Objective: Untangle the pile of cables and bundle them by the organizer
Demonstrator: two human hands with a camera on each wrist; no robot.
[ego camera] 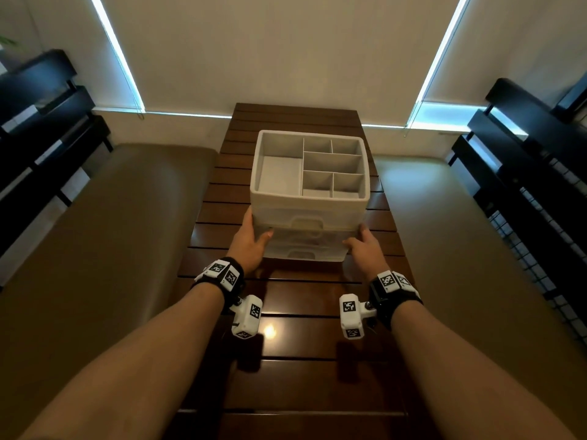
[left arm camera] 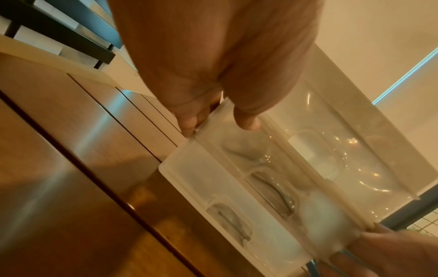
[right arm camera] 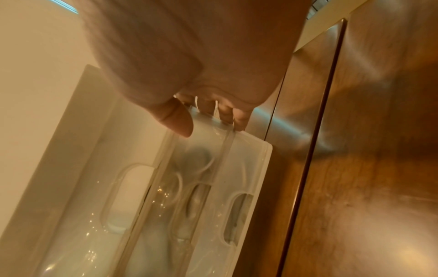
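Note:
A white plastic organizer stands on the middle of the slatted wooden table. Its top tray is split into several empty compartments, with translucent drawers below. My left hand grips the organizer's lower left front corner, thumb on the drawer front and fingers round the side. My right hand grips the lower right front corner the same way. In the left wrist view my left hand pinches the organizer's edge. In the right wrist view my right hand does likewise, and pale cable loops show faintly through a drawer.
Tan cushioned benches flank the narrow table on both sides. Dark shelving stands at the far left and dark racks at the far right. Drawn blinds cover the windows behind the table.

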